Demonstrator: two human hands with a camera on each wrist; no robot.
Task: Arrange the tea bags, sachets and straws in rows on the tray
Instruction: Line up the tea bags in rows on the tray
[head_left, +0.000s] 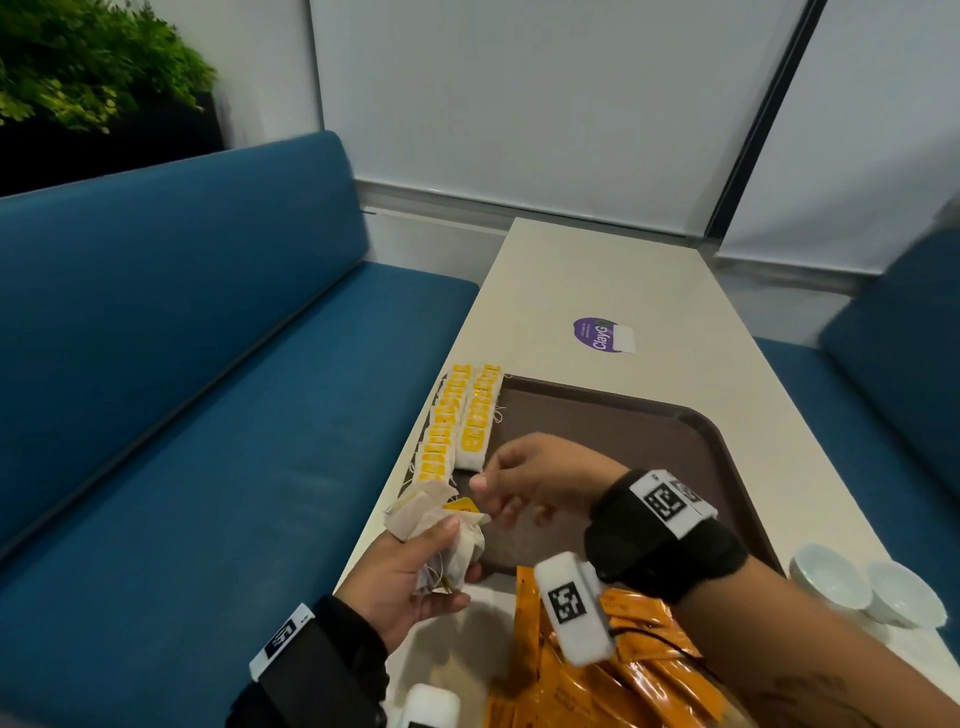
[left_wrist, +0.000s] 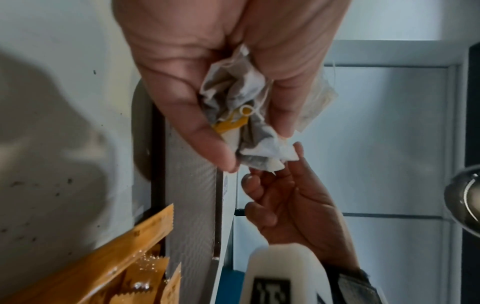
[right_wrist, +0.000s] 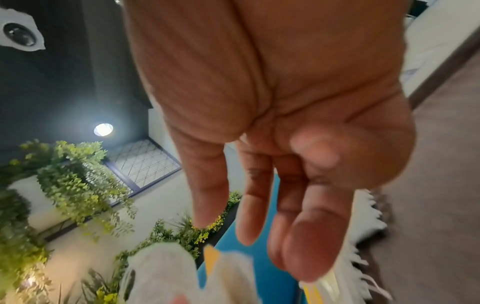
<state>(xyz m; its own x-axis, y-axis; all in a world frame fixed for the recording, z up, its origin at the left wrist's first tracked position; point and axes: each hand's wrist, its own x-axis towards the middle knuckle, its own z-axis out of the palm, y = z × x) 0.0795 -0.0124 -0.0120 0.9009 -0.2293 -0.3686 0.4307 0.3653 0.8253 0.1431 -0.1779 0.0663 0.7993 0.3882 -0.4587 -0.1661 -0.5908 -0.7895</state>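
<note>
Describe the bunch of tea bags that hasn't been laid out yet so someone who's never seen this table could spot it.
Start at the dark brown plastic tray on the cream table. Two neat rows of white tea bags with yellow tags run along the tray's left edge. At their near end, the left hand grips a crumpled bunch of white paper tea bags: bunched and lifted, unlike the flat rows.

Head view downward; wrist views close, sharing tea bags (head_left: 447, 535).
</note>
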